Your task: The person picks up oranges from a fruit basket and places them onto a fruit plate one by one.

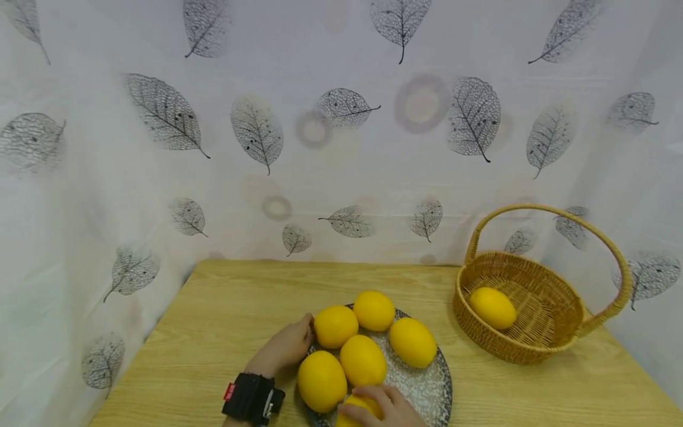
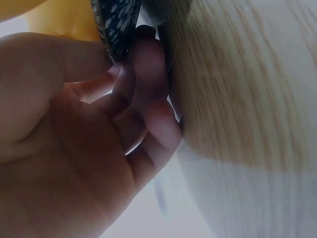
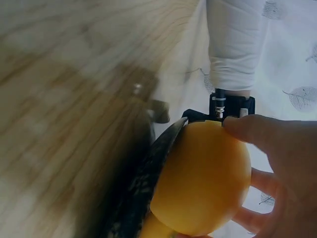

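inspector: risk first, starting at the bottom edge of the head view. the right hand grips the nearest lemon, fingers curled over its top. that fruit sits at the near rim of the speckled plate; in my judgement a loose grip could let it roll off onto the wooden table.

clerk: and the other hand?

inspector: the left hand, lower centre-left, pinches the plate's left rim, thumb above and fingers tucked beneath. if that edge tips, the five other lemons crowded together could slide.

clerk: further back?

inspector: at centre right, well apart from the plate, the wicker basket holds one lemon. its arched handle could catch a hand coming over it. leaf-print sheeting fills the upper frame.
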`<action>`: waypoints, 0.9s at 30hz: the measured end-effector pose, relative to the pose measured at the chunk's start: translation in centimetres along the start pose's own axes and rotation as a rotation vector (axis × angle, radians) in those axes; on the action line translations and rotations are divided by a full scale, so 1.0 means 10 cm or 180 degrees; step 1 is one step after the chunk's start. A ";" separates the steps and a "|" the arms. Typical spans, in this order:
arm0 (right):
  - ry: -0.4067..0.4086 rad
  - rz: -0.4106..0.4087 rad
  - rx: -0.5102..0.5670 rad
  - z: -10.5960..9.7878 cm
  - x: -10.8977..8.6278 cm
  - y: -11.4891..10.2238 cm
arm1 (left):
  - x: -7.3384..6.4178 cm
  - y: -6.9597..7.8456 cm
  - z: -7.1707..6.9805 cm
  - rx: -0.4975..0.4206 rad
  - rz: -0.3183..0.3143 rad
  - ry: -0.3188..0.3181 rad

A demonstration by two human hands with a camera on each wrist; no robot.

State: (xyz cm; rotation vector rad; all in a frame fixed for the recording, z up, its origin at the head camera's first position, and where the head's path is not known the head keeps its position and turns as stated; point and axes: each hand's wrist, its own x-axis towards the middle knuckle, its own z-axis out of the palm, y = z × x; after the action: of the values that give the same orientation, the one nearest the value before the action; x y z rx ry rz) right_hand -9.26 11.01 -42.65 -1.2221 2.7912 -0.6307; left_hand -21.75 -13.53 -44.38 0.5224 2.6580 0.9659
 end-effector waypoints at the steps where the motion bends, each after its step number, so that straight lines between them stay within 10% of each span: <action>1: -0.0046 0.0013 -0.0015 0.01 0.00 0.01 | 0.00 0.00 0.00 0.0001 -0.0003 -0.0001; 27: 0.0464 0.0111 -0.0185 0.07 -0.05 -0.05 | -0.01 0.02 0.00 0.0051 0.0035 0.0002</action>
State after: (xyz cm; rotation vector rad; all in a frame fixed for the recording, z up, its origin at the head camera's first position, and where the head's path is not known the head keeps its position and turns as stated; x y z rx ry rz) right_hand -8.42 10.76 -43.18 -1.1798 2.9628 -0.6670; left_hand -21.65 -13.45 -44.23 0.5410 2.6684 0.9488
